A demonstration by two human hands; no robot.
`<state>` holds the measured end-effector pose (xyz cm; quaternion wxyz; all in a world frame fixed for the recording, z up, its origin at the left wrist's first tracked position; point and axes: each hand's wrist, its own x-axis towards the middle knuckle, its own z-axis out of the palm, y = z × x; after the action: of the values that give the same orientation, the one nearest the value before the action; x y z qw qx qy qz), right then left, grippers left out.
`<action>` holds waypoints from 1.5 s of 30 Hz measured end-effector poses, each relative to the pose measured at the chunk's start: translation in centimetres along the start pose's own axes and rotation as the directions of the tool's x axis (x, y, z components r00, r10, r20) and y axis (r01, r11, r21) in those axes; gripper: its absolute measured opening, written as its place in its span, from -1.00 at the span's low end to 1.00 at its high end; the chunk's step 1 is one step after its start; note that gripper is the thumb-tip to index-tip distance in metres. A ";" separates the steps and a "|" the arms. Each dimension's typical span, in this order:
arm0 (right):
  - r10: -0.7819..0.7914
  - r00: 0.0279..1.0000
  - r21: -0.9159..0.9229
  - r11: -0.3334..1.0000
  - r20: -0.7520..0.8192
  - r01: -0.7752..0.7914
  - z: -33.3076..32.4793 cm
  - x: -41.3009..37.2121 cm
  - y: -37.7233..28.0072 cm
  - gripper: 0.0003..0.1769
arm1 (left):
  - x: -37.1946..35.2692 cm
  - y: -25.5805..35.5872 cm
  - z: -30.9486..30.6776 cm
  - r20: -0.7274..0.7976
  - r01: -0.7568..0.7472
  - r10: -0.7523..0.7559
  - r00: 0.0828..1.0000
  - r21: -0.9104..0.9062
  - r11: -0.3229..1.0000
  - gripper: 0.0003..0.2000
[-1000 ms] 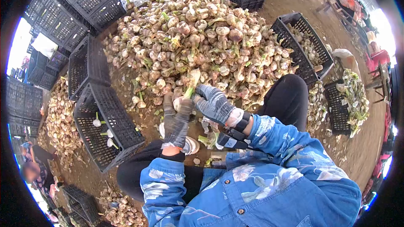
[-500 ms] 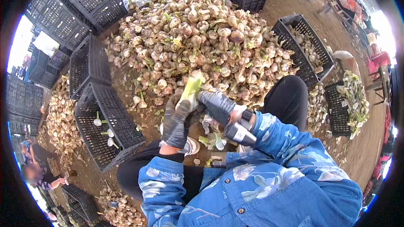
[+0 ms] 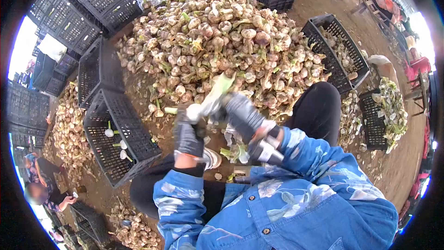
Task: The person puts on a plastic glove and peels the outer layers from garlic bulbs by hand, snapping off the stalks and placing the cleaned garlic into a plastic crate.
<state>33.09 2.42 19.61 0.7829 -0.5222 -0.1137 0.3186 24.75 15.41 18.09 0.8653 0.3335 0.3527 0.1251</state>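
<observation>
My left hand point(image 3: 188, 134), in a dark glove, is closed round a white, peeled garlic bulb point(image 3: 194, 112) whose short green stem points left. Just right of it, my right hand point(image 3: 240, 113), gloved and smeared by motion, grips a strip of pale green garlic husk point(image 3: 219, 89) against or very near the bulb. Its fingertips are partly hidden. A dark device with a white label point(image 3: 267, 152) sits at my right wrist. Beyond both hands rises a big heap of unpeeled garlic point(image 3: 208, 41).
At my left, a black crate point(image 3: 138, 129) holds several peeled bulbs. Another crate point(image 3: 340, 48) with garlic stands right of the heap. Husks overflow a crate point(image 3: 372, 120) farther right. A co-worker point(image 3: 44, 180) sits at the far left. Stacked crates point(image 3: 69, 9) stand behind.
The husk has come away from the bulb, baring its white surface. The bulb now lies with its stem to the left, and my right hand has moved slightly right with the husk.
</observation>
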 end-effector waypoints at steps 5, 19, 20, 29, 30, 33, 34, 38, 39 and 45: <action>-0.139 0.990 -0.070 0.988 -0.039 0.136 -2.4 0.4 -3.1 -0.76 | -1.1 2.4 0.8 -0.196 -0.070 0.034 0.980 -0.181 0.981 -0.70; 0.571 0.773 -0.370 0.806 0.276 -0.462 1.0 -0.3 -2.4 -0.48 | -2.3 0.3 -0.1 0.126 -0.357 0.343 0.931 0.517 0.778 -0.58; 0.521 0.808 -0.367 0.834 0.276 -0.413 0.6 -0.1 -1.2 -0.51 | -2.6 0.3 -0.1 0.138 -0.369 0.357 0.924 0.565 0.738 -0.57; 0.440 0.824 -0.245 0.895 0.357 -0.372 -0.7 -1.1 -1.3 -0.71 | -1.6 0.0 -0.5 0.046 -0.314 0.348 0.936 0.554 0.771 -0.51; 0.458 0.810 -0.206 0.889 0.368 -0.409 -0.4 -1.3 -1.9 -0.68 | -1.2 -0.2 -0.8 0.081 -0.358 0.378 0.922 0.545 0.758 -0.50; 0.347 0.846 -0.074 0.934 0.404 -0.348 -0.8 -1.6 -1.7 -0.66 | -2.5 0.6 0.2 0.124 -0.388 0.384 0.915 0.534 0.752 -0.49; 0.347 0.847 -0.073 0.935 0.402 -0.348 -0.8 -1.6 -1.8 -0.66 | -3.2 1.0 1.1 0.135 -0.372 0.357 0.924 0.531 0.762 -0.48; 0.412 0.835 -0.311 0.899 0.364 -0.309 -0.8 -1.5 -1.7 -0.66 | -2.7 0.3 0.5 0.153 -0.380 0.357 0.921 0.545 0.747 -0.46; 0.412 0.834 -0.311 0.899 0.366 -0.307 -1.0 -1.4 -1.3 -0.66 | -2.4 0.1 0.4 0.112 -0.371 0.360 0.926 0.447 0.814 -0.45; 0.468 0.870 -0.264 0.868 0.153 -0.421 -0.3 -1.7 -2.0 -0.63 | -2.6 0.3 -0.2 0.124 -0.373 0.354 0.927 0.414 0.830 -0.48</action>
<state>32.71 0.62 21.53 0.6076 -0.5815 -0.1076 0.5302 22.77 14.55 19.60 0.7375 0.5797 0.2835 0.1991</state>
